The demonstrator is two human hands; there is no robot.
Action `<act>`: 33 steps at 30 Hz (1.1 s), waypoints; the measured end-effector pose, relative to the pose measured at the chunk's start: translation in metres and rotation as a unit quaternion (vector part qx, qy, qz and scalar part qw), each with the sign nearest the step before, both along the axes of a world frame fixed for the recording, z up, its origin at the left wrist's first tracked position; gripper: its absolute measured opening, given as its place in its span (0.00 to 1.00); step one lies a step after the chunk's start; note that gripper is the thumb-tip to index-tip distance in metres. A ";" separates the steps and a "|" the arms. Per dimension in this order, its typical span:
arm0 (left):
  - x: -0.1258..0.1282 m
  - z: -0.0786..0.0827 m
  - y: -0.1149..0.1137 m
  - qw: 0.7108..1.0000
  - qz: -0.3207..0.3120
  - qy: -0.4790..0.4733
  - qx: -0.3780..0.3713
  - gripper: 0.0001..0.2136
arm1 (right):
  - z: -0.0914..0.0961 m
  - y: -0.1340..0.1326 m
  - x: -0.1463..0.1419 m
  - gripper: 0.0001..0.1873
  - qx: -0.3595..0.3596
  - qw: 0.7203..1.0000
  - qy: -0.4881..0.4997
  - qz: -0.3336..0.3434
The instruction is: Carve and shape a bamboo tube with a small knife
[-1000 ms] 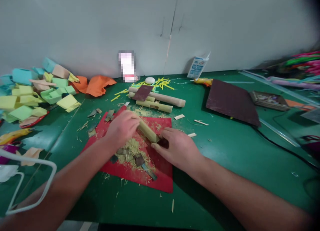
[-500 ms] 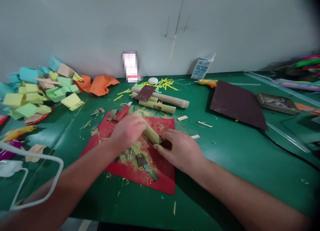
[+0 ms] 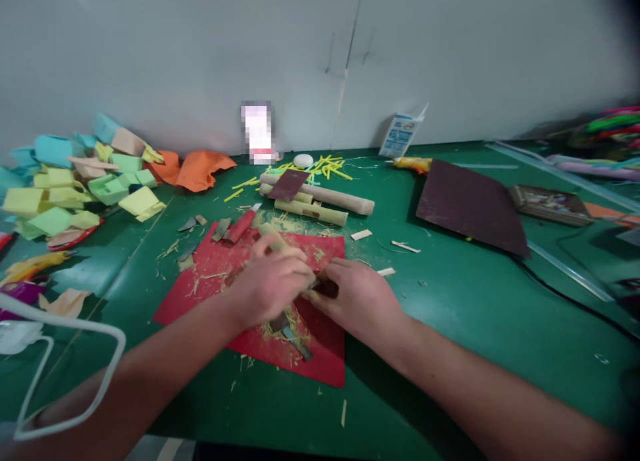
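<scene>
A pale bamboo tube (image 3: 273, 238) slants over the red mat (image 3: 325, 354). My left hand (image 3: 273, 278) is closed around the tube, its fingers near the right hand; whether something thin lies beneath them is hidden. My right hand (image 3: 367, 294) grips the tube's near end between thumb and fingers, a dark patch showing inside its curl. Below the hands lie fine shavings and dark bamboo scraps (image 3: 299, 344). A red-handled knife (image 3: 241, 226) rests at the mat's far edge, its short blade pointing away.
Beyond the mat lie more bamboo tubes (image 3: 313, 212) with a brown sandpaper piece (image 3: 289, 184) across them. A large brown sheet (image 3: 470, 208) is at the right. Folded paper boxes (image 3: 75, 181) heap up at the left. A white looped frame (image 3: 123, 344) crosses the left forearm.
My left hand has slid along the tube toward my right hand, baring the tube's far end. My right hand stays at the near end. The view has shifted slightly.
</scene>
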State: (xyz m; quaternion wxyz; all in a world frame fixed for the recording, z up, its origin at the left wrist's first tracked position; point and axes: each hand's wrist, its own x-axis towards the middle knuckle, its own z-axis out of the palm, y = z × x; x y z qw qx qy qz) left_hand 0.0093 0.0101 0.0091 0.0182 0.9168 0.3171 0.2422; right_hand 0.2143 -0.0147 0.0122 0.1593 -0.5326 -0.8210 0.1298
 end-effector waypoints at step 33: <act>-0.006 0.000 0.004 0.996 -0.056 -0.047 0.057 0.09 | -0.001 -0.004 -0.001 0.14 0.072 0.995 -0.068 0.024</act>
